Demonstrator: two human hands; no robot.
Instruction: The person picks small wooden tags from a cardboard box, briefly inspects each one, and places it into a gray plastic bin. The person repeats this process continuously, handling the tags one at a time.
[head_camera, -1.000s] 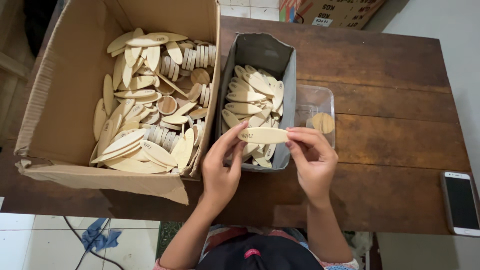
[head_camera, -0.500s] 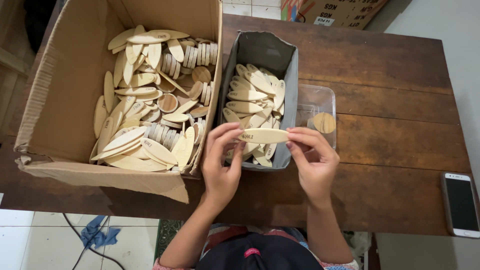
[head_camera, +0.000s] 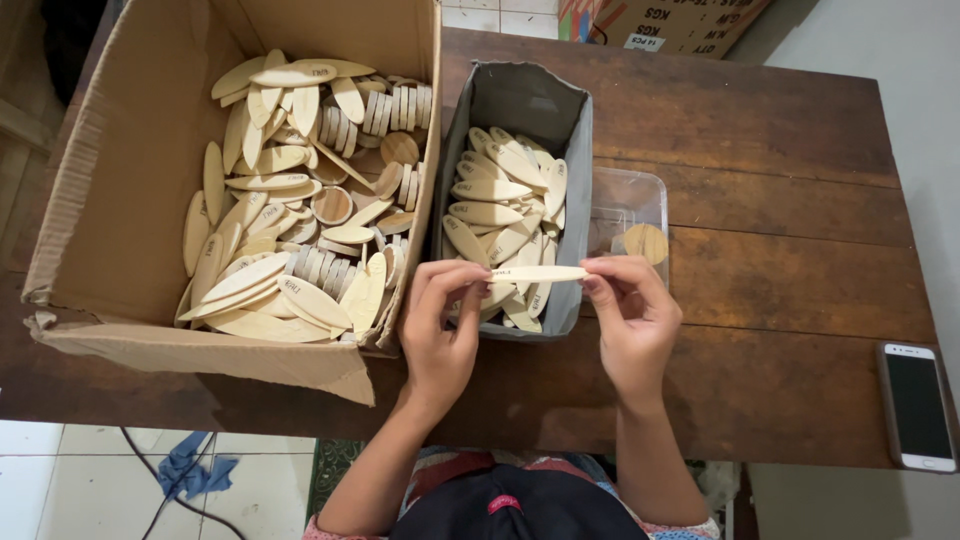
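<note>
Hands (head_camera: 440, 320) (head_camera: 632, 318) hold wooden piece (head_camera: 528, 273) over grey box (head_camera: 520, 105), probably unobstructed.

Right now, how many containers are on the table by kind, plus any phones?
Cardboard box: 1
Grey fabric bin: 1
Clear plastic tub: 1
Phone: 1
Total: 4

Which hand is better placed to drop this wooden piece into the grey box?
Probably the left hand: it pinches the wooden piece directly over the grey box, while the right hand sits past its rim.
</note>
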